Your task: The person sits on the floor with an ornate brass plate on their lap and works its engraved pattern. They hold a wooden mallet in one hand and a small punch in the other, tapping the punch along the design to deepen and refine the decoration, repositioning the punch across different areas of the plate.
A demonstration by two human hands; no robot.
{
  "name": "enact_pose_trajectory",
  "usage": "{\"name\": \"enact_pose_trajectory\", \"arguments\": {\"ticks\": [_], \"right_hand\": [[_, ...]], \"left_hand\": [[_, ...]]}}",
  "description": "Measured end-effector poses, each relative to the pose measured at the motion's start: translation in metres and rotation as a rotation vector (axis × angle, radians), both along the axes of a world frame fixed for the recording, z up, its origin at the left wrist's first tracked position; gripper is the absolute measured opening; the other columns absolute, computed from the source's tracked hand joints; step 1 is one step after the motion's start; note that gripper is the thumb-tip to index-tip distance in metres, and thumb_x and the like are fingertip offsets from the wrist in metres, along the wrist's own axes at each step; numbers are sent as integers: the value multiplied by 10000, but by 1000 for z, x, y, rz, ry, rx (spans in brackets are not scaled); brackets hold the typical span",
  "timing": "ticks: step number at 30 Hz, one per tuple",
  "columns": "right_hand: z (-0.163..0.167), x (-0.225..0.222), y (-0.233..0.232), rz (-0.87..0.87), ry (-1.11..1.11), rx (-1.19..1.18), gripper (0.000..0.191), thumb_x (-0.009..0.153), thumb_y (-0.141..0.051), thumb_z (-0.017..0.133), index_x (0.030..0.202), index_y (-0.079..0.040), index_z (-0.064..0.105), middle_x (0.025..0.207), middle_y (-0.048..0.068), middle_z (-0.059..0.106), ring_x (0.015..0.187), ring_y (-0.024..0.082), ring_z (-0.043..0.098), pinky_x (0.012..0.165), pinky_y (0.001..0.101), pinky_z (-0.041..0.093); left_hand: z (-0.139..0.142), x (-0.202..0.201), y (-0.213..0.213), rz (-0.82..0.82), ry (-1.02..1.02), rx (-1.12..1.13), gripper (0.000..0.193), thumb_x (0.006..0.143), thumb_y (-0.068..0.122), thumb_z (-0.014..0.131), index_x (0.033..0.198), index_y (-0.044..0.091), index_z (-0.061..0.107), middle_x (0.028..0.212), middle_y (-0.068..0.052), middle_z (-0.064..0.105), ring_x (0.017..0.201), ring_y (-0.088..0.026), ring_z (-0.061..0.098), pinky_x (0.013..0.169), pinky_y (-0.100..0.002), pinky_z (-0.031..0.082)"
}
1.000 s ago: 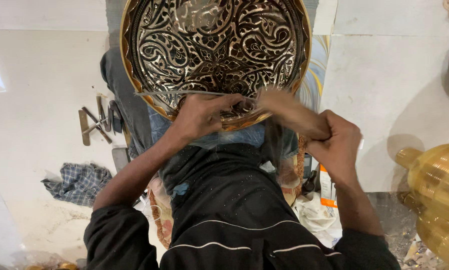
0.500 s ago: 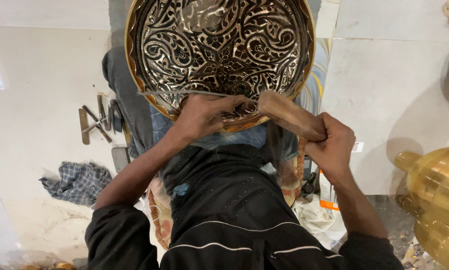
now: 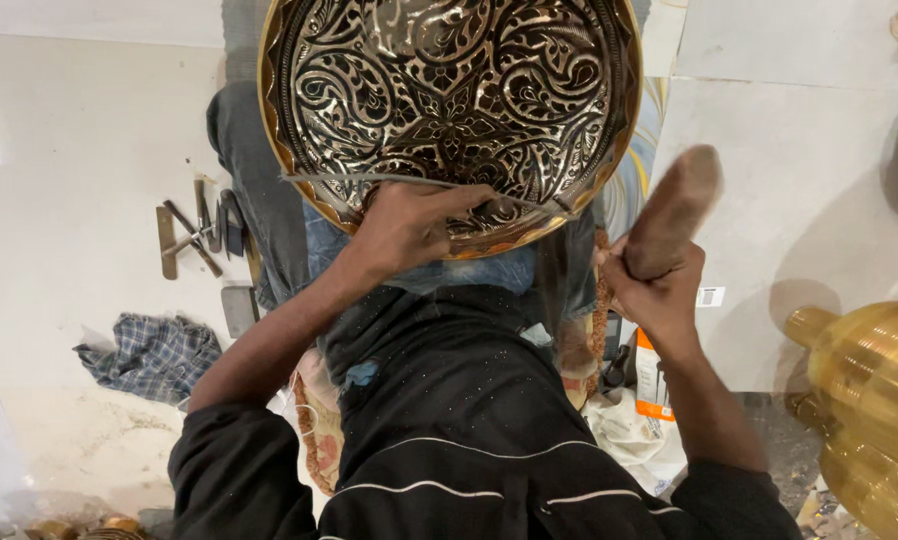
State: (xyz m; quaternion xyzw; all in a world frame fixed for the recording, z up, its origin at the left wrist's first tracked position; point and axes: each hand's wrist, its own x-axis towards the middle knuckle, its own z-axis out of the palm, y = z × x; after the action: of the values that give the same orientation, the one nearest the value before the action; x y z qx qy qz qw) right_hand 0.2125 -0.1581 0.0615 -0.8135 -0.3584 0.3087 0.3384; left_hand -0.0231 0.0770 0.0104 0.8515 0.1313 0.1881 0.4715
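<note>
The floor [image 3: 79,150] was pale and smooth, tiled off-white, with a seam running down its right side. On it at the left lay a small cluster of metal hand tools [image 3: 197,232] and, nearer, a crumpled blue checked cloth [image 3: 151,355]. At the right edge stood a large ribbed brass vessel [image 3: 869,410], and beside the person's lap lay an orange and white packet [image 3: 651,378] among white rags.

A big round brass tray [image 3: 449,110], engraved with dark paisley and leaf scrolls, leaned across the person's knees. The left hand [image 3: 409,225] rested on the tray's lower rim, fingers curled closed around a thin chisel [image 3: 497,208] whose tip was hard to make out. The right hand [image 3: 659,285] gripped the handle of a wooden mallet [image 3: 672,210] in a closed fist, held up well apart from the tray.

Half a second before, the mallet had lain low and close against the left hand at the chisel; it had since swung up and out to the right, blurred, while the left hand and tray stayed put.
</note>
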Motion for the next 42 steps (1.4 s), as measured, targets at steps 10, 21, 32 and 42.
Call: {"name": "enact_pose_trajectory", "arguments": {"ticks": [10,21,32,42], "right_hand": [[-1,-7,4,-137,197,148,109,855,-130,771,858,-73,679,737,128,618,659,352,551,623,386,450],[-11,0,7,-48,-39,118,148,795,-63,760,871,-39,636,724,106,560,644,183,502,611,303,406],[4,9,9,240,-665,-121,256,592,-122,768,819,-79,660,664,83,589,650,319,523,736,453,441],[5,3,15,-66,-67,187,139,745,-59,745,828,-86,638,767,45,612,724,231,525,778,378,397]], "left_hand": [[3,-1,2,-5,7,1,666,670,-50,678,1323,84,678,1042,-163,767,879,-314,753,736,-422,588],[-1,2,-1,14,39,9,598,699,-84,680,1274,74,720,991,-163,791,704,-259,747,635,-373,586],[4,0,-1,65,-22,-2,619,675,-72,669,1280,58,691,992,-165,771,871,-289,777,723,-396,603],[7,-2,0,42,33,-44,667,632,-64,680,1287,59,704,900,-184,751,760,-310,743,668,-418,576]]}}
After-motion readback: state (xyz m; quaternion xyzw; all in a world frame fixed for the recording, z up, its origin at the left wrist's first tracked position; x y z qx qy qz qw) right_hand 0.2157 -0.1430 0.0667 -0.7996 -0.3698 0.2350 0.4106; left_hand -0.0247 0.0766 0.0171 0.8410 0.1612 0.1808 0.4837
